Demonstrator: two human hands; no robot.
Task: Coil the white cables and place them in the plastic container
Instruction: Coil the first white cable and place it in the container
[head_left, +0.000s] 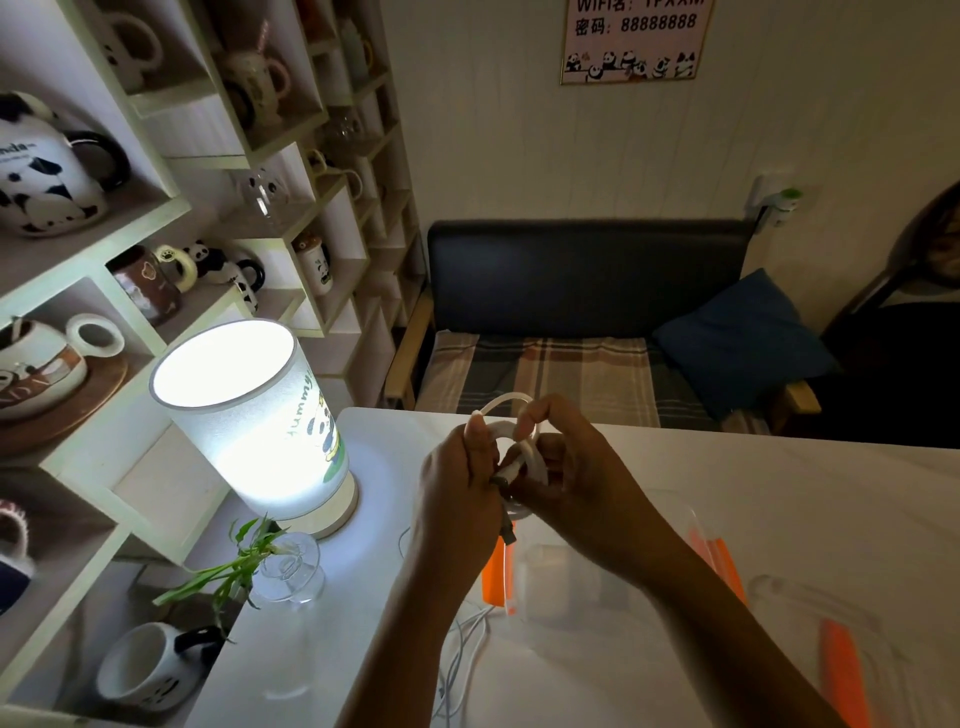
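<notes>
Both my hands hold a white cable (506, 402) wound into small loops, raised above the white table (779, 478). My left hand (457, 488) pinches the loops from the left. My right hand (576, 467) grips them from the right, with one loop arching over its fingers. A dark plug end hangs down between the hands. Beneath my right wrist stands the clear plastic container (561, 577) with orange latches. More white cables (462, 654) lie loose on the table under my left forearm.
A lit cylindrical lamp (244, 415) stands at the table's left, with a glass vase (291, 571) holding a green sprig in front of it. A clear lid with an orange clip (841, 670) lies at the right. Shelves of mugs fill the left; a dark sofa sits beyond the table.
</notes>
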